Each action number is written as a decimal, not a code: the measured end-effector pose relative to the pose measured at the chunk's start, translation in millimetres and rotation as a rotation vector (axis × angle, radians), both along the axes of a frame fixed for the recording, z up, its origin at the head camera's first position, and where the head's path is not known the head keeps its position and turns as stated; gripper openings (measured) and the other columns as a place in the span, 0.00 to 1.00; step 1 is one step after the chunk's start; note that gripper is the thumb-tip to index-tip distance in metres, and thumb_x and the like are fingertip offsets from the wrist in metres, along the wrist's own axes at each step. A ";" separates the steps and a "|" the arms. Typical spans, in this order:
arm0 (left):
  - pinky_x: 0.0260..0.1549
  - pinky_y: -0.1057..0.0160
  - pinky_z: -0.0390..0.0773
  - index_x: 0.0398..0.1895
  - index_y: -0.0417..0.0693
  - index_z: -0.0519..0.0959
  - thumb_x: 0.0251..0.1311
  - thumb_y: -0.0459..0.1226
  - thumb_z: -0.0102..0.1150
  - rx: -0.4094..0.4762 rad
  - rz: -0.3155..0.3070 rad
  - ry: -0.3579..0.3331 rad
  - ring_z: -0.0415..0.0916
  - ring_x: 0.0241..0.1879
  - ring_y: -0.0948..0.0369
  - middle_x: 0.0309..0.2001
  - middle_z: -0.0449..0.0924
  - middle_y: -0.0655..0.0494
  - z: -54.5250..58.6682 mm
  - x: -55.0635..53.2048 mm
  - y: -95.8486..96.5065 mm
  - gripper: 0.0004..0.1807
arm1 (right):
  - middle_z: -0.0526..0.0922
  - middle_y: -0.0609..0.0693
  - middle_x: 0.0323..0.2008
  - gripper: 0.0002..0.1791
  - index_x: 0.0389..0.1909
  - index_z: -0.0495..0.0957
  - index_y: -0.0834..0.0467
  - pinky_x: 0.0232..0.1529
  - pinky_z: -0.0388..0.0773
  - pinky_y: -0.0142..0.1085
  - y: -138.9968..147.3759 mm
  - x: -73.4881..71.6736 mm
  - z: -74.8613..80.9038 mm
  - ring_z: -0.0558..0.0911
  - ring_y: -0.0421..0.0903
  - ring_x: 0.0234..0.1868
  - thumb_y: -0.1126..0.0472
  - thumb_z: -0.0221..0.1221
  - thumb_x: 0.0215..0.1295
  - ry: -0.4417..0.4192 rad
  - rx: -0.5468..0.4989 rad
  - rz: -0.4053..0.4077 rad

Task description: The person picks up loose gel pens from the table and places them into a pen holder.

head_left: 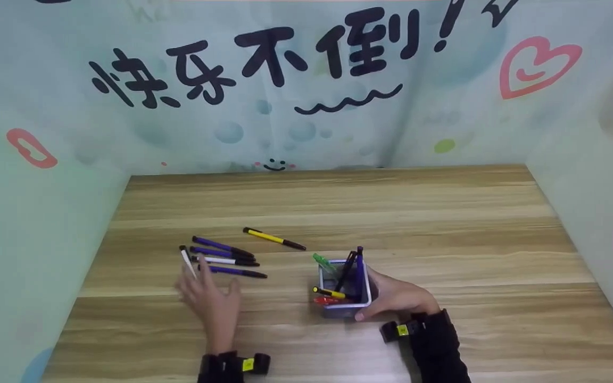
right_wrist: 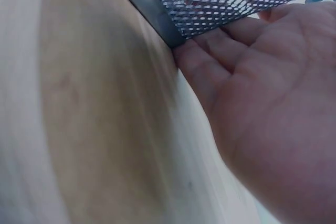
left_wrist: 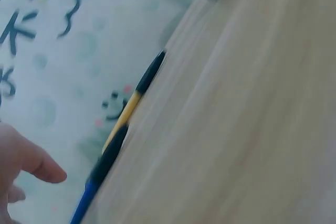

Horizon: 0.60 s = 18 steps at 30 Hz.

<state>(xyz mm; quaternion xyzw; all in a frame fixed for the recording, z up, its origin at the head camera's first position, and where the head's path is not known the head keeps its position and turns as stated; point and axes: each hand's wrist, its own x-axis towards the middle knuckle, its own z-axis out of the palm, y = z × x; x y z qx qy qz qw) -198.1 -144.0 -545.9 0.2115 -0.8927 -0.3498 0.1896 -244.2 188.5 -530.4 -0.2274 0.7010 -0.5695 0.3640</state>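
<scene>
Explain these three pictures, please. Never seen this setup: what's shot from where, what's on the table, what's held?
There's no robot here, just a person's left hand and right hand. The wide picture is taken from the head, looking forward and down. The two tilted close-ups are taken from the wrists, one per hand.

On the table lie three blue pens, a white pen and a yellow pen. The left hand is spread beside another white pen; I can't tell whether it touches it.

The right hand holds a mesh cup with more pens inside.
</scene>
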 end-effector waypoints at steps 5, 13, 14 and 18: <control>0.65 0.37 0.23 0.73 0.45 0.41 0.55 0.36 0.56 0.098 0.004 -0.166 0.23 0.69 0.35 0.73 0.28 0.37 -3.4 2.6 -12.6 0.46 | 0.65 0.54 0.64 0.60 0.72 0.42 0.55 0.70 0.49 0.49 -0.1 -0.5 -0.8 0.65 0.50 0.64 0.64 0.72 0.42 -0.003 -0.004 0.001; 0.66 0.37 0.35 0.70 0.42 0.53 0.57 0.32 0.53 0.094 0.021 -0.147 0.38 0.69 0.37 0.71 0.44 0.37 -4.6 3.1 -12.4 0.37 | 0.63 0.56 0.65 0.62 0.73 0.38 0.55 0.70 0.48 0.50 0.0 -0.4 -0.7 0.64 0.50 0.65 0.63 0.71 0.43 0.006 -0.004 0.011; 0.66 0.37 0.37 0.70 0.41 0.55 0.57 0.32 0.53 0.088 0.035 -0.139 0.41 0.68 0.38 0.70 0.46 0.37 -5.2 3.0 -12.8 0.36 | 0.63 0.55 0.65 0.62 0.73 0.38 0.54 0.70 0.48 0.50 -0.3 -0.3 -0.7 0.64 0.50 0.64 0.63 0.71 0.43 0.003 0.000 0.007; 0.63 0.39 0.45 0.68 0.42 0.59 0.56 0.32 0.53 0.067 0.092 -0.122 0.48 0.64 0.39 0.66 0.54 0.37 -7.2 2.2 -15.1 0.33 | 0.64 0.56 0.65 0.61 0.73 0.39 0.55 0.70 0.48 0.51 -1.0 -0.3 -0.9 0.64 0.51 0.65 0.64 0.71 0.43 0.009 -0.014 0.009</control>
